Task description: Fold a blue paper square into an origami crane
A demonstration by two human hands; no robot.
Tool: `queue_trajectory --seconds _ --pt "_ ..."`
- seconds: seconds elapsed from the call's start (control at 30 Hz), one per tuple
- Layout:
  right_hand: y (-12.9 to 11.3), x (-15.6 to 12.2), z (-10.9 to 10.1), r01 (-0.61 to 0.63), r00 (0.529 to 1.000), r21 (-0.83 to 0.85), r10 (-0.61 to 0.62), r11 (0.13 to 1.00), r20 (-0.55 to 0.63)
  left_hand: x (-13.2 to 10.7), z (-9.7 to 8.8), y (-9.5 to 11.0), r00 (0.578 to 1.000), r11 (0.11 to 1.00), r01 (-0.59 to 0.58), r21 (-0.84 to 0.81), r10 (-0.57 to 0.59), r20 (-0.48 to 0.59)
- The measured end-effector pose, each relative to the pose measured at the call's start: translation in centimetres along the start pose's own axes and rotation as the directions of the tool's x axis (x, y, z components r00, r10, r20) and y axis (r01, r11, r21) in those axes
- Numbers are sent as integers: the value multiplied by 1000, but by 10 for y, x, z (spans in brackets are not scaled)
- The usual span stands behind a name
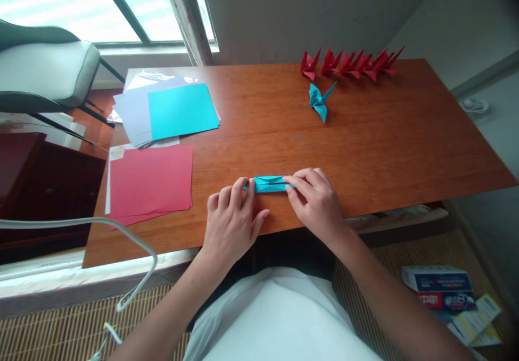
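A narrow strip of folded blue paper [268, 184] lies flat on the table near its front edge, with creased flaps along its middle. My left hand [231, 215] rests at the strip's left end, fingertips pressing down there and thumb spread away to the side. At the right end, my right hand [314, 199] has thumb and forefinger closed on the paper. Further back stands a finished blue paper crane [319, 101]. Behind it, several red paper cranes [351, 65] form a row along the table's far edge.
Blue sheets [182, 113] overlap pale sheets [132, 107] at the back left of the wooden table [251, 128]. Red sheets [152, 182] lie nearer, left of my hands. A white cable [138, 236] loops past the left front corner; a chair [48, 72] stands beyond.
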State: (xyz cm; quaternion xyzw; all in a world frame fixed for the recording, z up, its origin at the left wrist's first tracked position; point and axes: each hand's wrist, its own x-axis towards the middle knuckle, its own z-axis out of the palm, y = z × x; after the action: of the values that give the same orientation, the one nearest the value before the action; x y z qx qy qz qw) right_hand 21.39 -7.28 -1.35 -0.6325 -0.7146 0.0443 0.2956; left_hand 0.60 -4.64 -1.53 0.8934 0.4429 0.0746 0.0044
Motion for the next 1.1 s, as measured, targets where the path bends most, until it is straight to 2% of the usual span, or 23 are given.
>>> queue_trajectory --seconds 0.07,0.23,0.33,0.53,0.67,0.73,0.77,0.83,0.9,0.93,1.03,1.1 --pt "4 14 2 -22 1000 39 23 999 -13 1 -1 0 1000 1000 10 -2 -10 0" --pt "2 39 10 -27 968 70 9 997 249 5 -2 -1 1000 999 26 -29 -26 0" --pt "-4 42 12 -62 951 83 34 995 308 8 -2 -2 999 998 46 -38 -46 -12" --pt "-4 32 15 -97 957 159 48 983 287 14 2 -8 997 990 57 -131 -62 -34" --pt "-4 27 19 -117 983 187 88 975 158 16 3 -10 971 925 135 -355 -194 -138" --pt "-6 27 20 -157 987 238 144 959 69 18 3 -9 935 820 171 -547 -310 -172" --pt "-7 27 20 -182 983 266 183 947 20 19 2 -8 916 734 185 -654 -370 -156" --pt "-11 30 21 -215 968 310 243 926 -55 25 2 -5 888 501 203 -841 -457 -57" --pt "-14 34 22 -217 962 333 259 917 -87 34 1 -1 890 215 135 -967 -456 23" --pt "-16 36 23 -209 963 342 253 916 -90 40 1 2 896 105 116 -988 -441 58" --pt "-19 42 25 -182 966 375 237 909 -106 59 1 5 924 -74 113 -991 -359 132" --pt "-18 47 25 -167 965 427 236 889 -114 70 1 4 921 -129 83 -988 -370 126"
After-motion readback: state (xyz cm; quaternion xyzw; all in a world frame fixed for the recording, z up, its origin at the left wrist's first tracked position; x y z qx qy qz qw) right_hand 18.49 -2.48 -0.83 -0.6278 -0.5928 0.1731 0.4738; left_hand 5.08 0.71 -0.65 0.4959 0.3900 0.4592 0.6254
